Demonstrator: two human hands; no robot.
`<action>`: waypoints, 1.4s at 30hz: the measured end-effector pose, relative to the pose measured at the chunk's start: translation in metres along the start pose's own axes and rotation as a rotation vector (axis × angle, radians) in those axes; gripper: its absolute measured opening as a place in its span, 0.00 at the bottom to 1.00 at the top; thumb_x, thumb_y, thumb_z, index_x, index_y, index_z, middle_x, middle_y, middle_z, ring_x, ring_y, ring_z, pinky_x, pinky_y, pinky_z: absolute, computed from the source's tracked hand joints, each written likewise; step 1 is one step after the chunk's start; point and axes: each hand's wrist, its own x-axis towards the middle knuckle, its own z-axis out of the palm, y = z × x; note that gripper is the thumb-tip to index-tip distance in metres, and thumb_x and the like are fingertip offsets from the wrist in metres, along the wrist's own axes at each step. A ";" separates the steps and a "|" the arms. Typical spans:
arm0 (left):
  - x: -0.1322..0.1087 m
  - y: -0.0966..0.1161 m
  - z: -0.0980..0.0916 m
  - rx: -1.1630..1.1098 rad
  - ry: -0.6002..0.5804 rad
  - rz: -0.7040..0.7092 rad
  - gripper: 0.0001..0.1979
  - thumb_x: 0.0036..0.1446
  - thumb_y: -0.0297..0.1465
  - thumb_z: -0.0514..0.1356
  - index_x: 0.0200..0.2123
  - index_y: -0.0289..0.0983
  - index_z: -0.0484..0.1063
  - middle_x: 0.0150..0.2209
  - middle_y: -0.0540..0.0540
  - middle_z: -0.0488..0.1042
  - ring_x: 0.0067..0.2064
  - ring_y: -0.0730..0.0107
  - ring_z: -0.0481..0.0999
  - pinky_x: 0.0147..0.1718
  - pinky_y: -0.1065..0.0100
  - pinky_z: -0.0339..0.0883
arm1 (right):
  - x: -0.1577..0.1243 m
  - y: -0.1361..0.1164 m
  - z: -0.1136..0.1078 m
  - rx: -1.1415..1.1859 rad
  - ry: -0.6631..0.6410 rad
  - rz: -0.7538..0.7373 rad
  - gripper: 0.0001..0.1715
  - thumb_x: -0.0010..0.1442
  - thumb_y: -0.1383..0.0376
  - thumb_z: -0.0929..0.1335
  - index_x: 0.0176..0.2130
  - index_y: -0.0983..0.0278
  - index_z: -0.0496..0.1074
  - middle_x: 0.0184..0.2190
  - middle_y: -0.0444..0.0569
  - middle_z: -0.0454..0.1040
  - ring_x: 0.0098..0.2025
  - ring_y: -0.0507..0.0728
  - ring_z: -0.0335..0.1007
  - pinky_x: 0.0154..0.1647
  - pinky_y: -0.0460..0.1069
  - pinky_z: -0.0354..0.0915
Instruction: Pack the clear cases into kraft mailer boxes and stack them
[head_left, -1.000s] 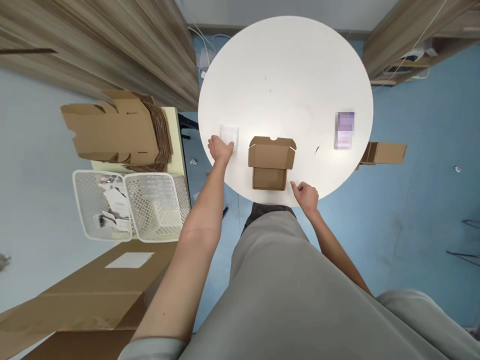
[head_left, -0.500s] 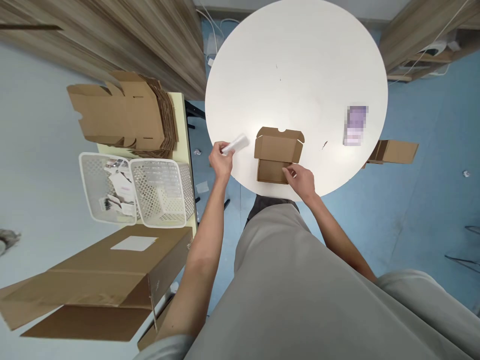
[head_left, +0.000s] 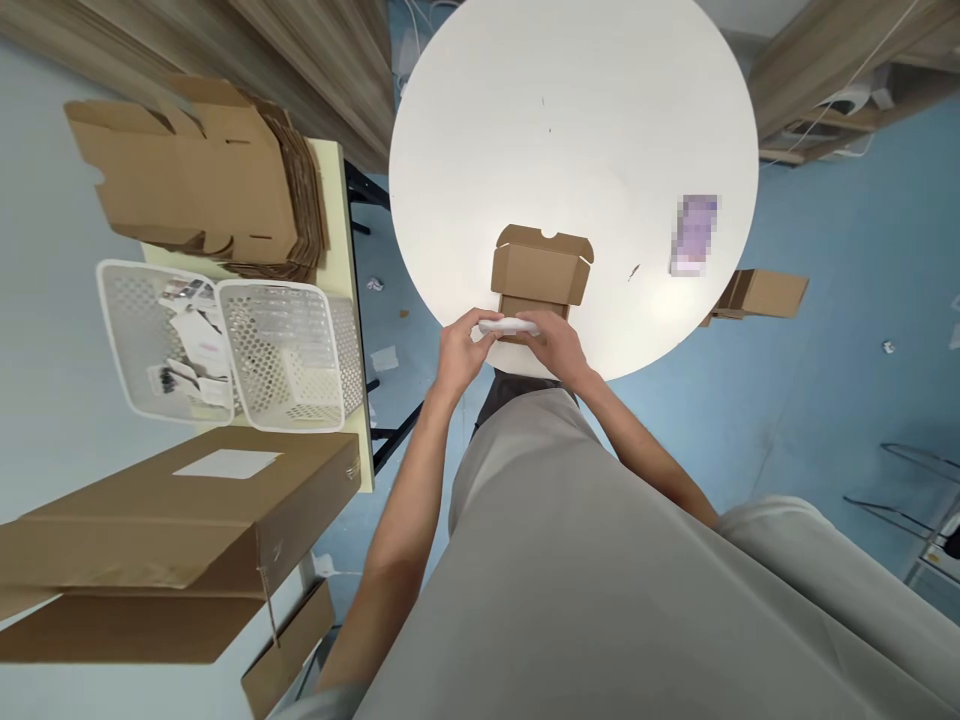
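A small open cardboard box (head_left: pixel 541 270) stands near the front edge of the round white table (head_left: pixel 570 130), its lid flap raised. Just in front of it, over the box's opening, both hands hold a small flat white packet (head_left: pixel 508 325). My left hand (head_left: pixel 461 350) pinches the packet's left end with curled fingers. My right hand (head_left: pixel 559 345) grips its right end. The packet lies roughly level between them, and the box's near side is partly hidden behind it and the hands.
A blurred purple item (head_left: pixel 694 235) lies on the table's right side. Left of me are a stack of flat cardboard blanks (head_left: pixel 202 180), two white mesh baskets (head_left: pixel 225 345) and a large cardboard carton (head_left: pixel 157 530). Another small box (head_left: pixel 761 293) sits on the blue floor.
My left hand lifted the white packet from the table's left side and carried it right to the box. My right hand came off the box and took the packet's other end.
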 end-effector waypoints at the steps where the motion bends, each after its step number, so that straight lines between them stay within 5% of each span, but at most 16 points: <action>1: 0.005 -0.002 0.008 -0.030 -0.026 -0.012 0.12 0.66 0.31 0.66 0.52 0.42 0.82 0.55 0.44 0.86 0.58 0.54 0.84 0.62 0.56 0.75 | -0.003 0.007 0.000 0.030 0.017 0.064 0.25 0.80 0.50 0.66 0.66 0.55 0.77 0.62 0.53 0.82 0.63 0.67 0.79 0.66 0.62 0.75; 5: 0.031 -0.020 0.047 -0.143 -0.061 -0.200 0.21 0.62 0.31 0.70 0.58 0.39 0.80 0.54 0.41 0.87 0.56 0.55 0.86 0.59 0.56 0.79 | -0.007 0.033 0.008 0.141 0.113 0.291 0.25 0.78 0.51 0.67 0.66 0.60 0.77 0.57 0.54 0.86 0.53 0.64 0.84 0.57 0.57 0.78; 8: 0.046 -0.032 0.074 -0.123 -0.012 -0.327 0.17 0.61 0.32 0.71 0.53 0.38 0.83 0.51 0.38 0.88 0.54 0.52 0.88 0.57 0.56 0.79 | 0.000 0.045 0.017 0.122 0.138 0.427 0.21 0.76 0.57 0.70 0.62 0.63 0.78 0.51 0.56 0.87 0.51 0.64 0.85 0.56 0.56 0.77; 12: 0.055 -0.034 0.092 0.060 0.025 -0.317 0.12 0.63 0.32 0.70 0.49 0.39 0.85 0.51 0.38 0.88 0.55 0.49 0.87 0.58 0.56 0.76 | 0.013 0.049 0.024 -0.014 0.113 0.526 0.19 0.76 0.62 0.69 0.61 0.64 0.79 0.50 0.57 0.88 0.52 0.66 0.85 0.57 0.56 0.75; 17: 0.062 -0.022 0.094 0.367 -0.053 -0.278 0.07 0.70 0.34 0.65 0.44 0.39 0.84 0.45 0.38 0.87 0.50 0.50 0.85 0.52 0.59 0.72 | 0.024 0.046 0.023 -0.197 0.014 0.546 0.18 0.78 0.64 0.66 0.62 0.65 0.78 0.51 0.57 0.87 0.53 0.66 0.84 0.57 0.55 0.72; 23: 0.071 -0.010 0.096 0.573 -0.128 -0.319 0.10 0.73 0.32 0.62 0.49 0.38 0.83 0.48 0.34 0.86 0.50 0.48 0.83 0.49 0.58 0.70 | 0.032 0.036 0.021 -0.329 -0.091 0.549 0.17 0.80 0.65 0.63 0.57 0.66 0.78 0.51 0.60 0.86 0.54 0.68 0.82 0.55 0.55 0.71; 33: 0.075 -0.010 0.103 0.615 -0.161 -0.329 0.12 0.73 0.29 0.62 0.55 0.32 0.79 0.55 0.27 0.83 0.55 0.40 0.83 0.52 0.52 0.74 | 0.032 0.027 0.017 -0.382 -0.132 0.554 0.20 0.82 0.63 0.60 0.62 0.64 0.74 0.58 0.63 0.82 0.56 0.68 0.81 0.55 0.57 0.72; 42: 0.065 -0.003 0.111 0.613 -0.137 -0.403 0.16 0.77 0.29 0.58 0.62 0.28 0.73 0.61 0.23 0.79 0.59 0.43 0.84 0.54 0.55 0.73 | 0.036 0.025 0.017 -0.407 -0.148 0.570 0.23 0.83 0.63 0.57 0.68 0.61 0.71 0.61 0.61 0.78 0.54 0.66 0.82 0.55 0.58 0.73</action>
